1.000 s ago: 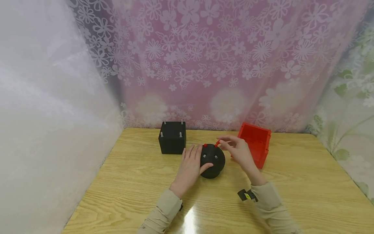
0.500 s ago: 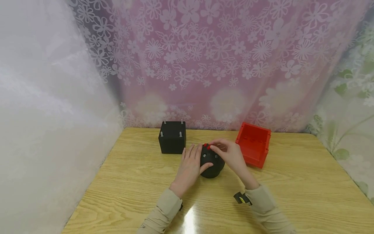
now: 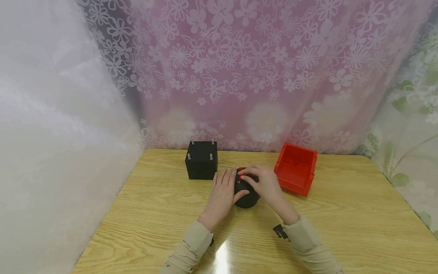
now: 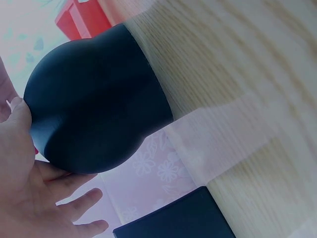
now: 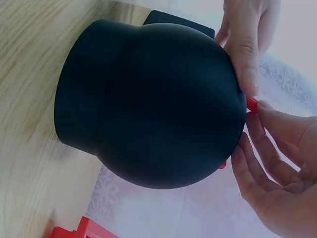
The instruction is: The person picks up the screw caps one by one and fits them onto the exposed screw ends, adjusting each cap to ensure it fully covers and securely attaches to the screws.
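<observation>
A black ball-shaped block (image 3: 246,200) with a cylindrical base stands on the table. My left hand (image 3: 220,196) holds it from the left, fingers along its side and thumb across its front. Between right thumb and forefinger, my right hand (image 3: 267,185) pinches a small red peg-like piece (image 5: 252,104), right at the front left metal stud (image 3: 238,182) on top of the ball. Behind that, another red piece (image 3: 240,168) sits on the ball's top. The right-hand studs are hidden behind my right fingers.
A black cube (image 3: 201,167) with several upright metal studs on its top stands at the back left. An open red bin (image 3: 294,186) lies behind my right hand, its opening facing me. The wooden table (image 3: 143,228) ends at a flowered curtain (image 3: 219,76).
My right hand has moved left and slightly forward over the ball, carrying the red piece from the back right stud to the front left one. My left hand has stayed in place.
</observation>
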`<act>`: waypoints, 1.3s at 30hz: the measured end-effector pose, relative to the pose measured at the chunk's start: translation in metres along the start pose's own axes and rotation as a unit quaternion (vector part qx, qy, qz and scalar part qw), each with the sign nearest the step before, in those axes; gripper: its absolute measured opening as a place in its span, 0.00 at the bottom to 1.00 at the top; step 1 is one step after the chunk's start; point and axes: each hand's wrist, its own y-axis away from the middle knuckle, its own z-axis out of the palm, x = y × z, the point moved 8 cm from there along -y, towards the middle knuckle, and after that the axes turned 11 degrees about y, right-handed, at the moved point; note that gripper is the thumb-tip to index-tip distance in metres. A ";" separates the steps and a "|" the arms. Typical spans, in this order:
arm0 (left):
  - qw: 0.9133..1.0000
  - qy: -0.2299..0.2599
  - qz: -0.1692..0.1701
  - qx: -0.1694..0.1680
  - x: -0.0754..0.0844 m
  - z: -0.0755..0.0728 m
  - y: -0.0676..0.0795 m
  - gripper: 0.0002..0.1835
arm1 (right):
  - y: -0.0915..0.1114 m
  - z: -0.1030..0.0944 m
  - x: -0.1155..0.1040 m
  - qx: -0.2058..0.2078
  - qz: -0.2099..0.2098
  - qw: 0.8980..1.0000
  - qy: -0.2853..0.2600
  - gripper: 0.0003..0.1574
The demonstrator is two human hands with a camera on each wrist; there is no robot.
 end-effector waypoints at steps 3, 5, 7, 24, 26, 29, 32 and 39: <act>1.000 -0.001 0.001 0.000 0.000 0.000 0.000 0.44 | 0.001 0.000 -0.004 0.009 -0.021 1.000 0.018 0.11; 1.000 -0.001 0.003 0.003 0.001 -0.001 0.000 0.44 | 0.001 0.000 -0.006 0.015 -0.032 0.999 0.027 0.11; 1.000 -0.002 0.005 0.005 0.001 -0.001 0.000 0.44 | 0.001 -0.001 -0.008 0.021 -0.041 0.998 0.034 0.11; 1.000 -0.006 0.002 -0.001 -0.001 0.002 -0.001 0.44 | 0.002 0.000 -0.015 0.023 -0.083 0.995 0.055 0.10; 1.000 -0.005 0.001 -0.003 -0.001 0.003 -0.001 0.44 | 0.002 0.000 -0.015 0.020 -0.083 0.995 0.057 0.10; 1.000 -0.005 0.003 -0.001 -0.001 0.003 -0.001 0.44 | 0.003 -0.001 -0.016 0.017 -0.085 0.995 0.058 0.10; 1.000 -0.006 0.006 0.003 -0.001 0.002 -0.001 0.44 | 0.003 -0.001 -0.016 0.016 -0.088 0.994 0.057 0.11; 1.000 -0.002 0.003 0.001 -0.001 0.002 -0.001 0.44 | 0.001 -0.009 -0.015 0.032 -0.082 0.995 0.051 0.10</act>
